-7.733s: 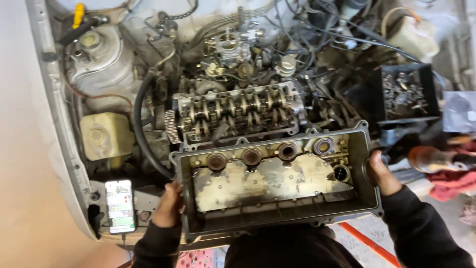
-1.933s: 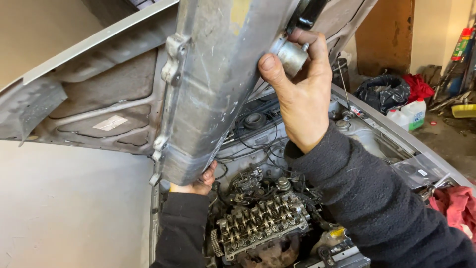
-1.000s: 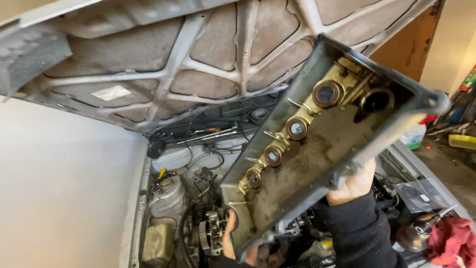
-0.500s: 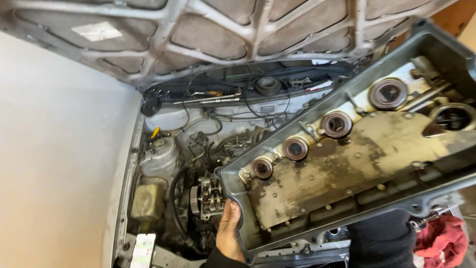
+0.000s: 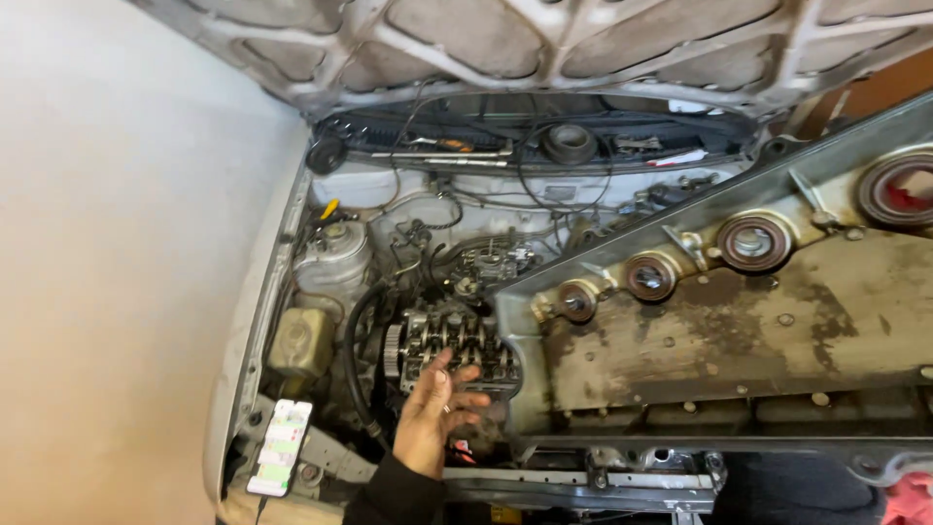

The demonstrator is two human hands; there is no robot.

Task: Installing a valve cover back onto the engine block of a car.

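A large metal valve cover (image 5: 739, 340) fills the right side of the view, tilted with its dirty, oil-stained underside and a row of round seals facing me. My left hand (image 5: 435, 413) is off the cover, palm up with fingers spread, just in front of the exposed rocker arms and springs of the engine head (image 5: 452, 345). It holds nothing. My right hand is out of view, so what supports the cover's right end is hidden.
The raised hood (image 5: 544, 39) hangs overhead. A phone with a lit screen (image 5: 280, 447) lies on the front-left bay edge, near a yellowish reservoir (image 5: 301, 340) and a white tank (image 5: 335, 258). Hoses and wires crowd the bay. A red rag (image 5: 909, 496) shows at lower right.
My left hand has let go of the cover's lower-left corner and now hangs open over the engine head. The cover has swung further right and closer to the camera.
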